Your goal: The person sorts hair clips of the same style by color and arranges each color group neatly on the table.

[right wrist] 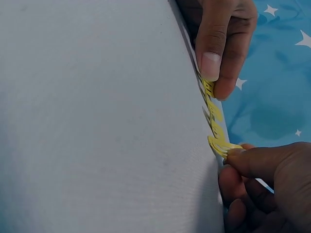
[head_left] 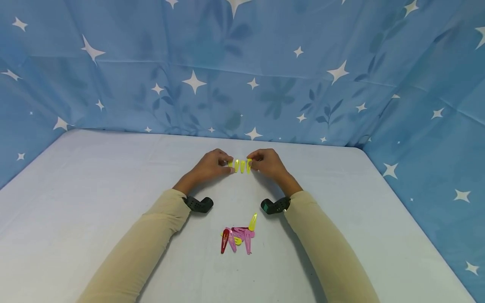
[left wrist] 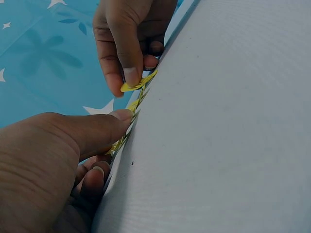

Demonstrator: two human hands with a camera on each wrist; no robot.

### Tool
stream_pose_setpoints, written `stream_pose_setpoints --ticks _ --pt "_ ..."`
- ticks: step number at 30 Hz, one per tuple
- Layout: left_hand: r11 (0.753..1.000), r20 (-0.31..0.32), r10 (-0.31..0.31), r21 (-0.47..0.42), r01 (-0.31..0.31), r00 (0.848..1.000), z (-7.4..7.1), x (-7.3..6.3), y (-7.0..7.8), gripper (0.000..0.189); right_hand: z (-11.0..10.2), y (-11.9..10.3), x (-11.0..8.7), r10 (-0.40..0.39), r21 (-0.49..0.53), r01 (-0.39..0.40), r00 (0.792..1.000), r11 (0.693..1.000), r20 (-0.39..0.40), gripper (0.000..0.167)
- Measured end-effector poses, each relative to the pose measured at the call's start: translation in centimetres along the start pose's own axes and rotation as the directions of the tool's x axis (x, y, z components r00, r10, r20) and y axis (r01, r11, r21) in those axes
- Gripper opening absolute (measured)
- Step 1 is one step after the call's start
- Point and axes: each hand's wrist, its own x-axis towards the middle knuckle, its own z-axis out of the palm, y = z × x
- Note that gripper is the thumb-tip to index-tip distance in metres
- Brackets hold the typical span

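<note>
Several yellow snap hair clips stand side by side in a short row towards the far edge of the table. At the row's left end, my left hand point(head_left: 215, 164) pinches a yellow hair clip point(head_left: 230, 163) between thumb and fingers. My right hand point(head_left: 268, 163) grips the rightmost yellow hair clip point(right wrist: 221, 145) by one end, tilted slightly in the right wrist view. Between the hands lie two more yellow clips, one of them the yellow hair clip point(head_left: 242, 166) nearer the right hand. Fingertips partly cover both held clips.
Nearer the body, between the forearms, lies a loose pile of pink hair clips point(head_left: 248, 242), a red hair clip point(head_left: 225, 241) and a yellow hair clip point(head_left: 253, 221). A white cloth covers the table point(head_left: 113, 189). Behind it hangs a blue star-patterned curtain point(head_left: 227, 105).
</note>
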Motion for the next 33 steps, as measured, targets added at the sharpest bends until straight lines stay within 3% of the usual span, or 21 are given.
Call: stream_pose_setpoints --ticks 14,33 --pt "1.0 -0.003 0.011 0.012 -0.011 1.0 -0.18 -0.05 0.28 0.044 0.09 -0.23 0.0 -0.017 -0.127 0.015 1.0 0.992 -0.016 0.025" --pt "1.0 -0.01 0.007 -0.012 -0.007 1.0 -0.1 -0.12 0.14 0.045 0.55 -0.28 -0.26 -0.01 -0.132 0.004 0.999 0.991 -0.047 0.021"
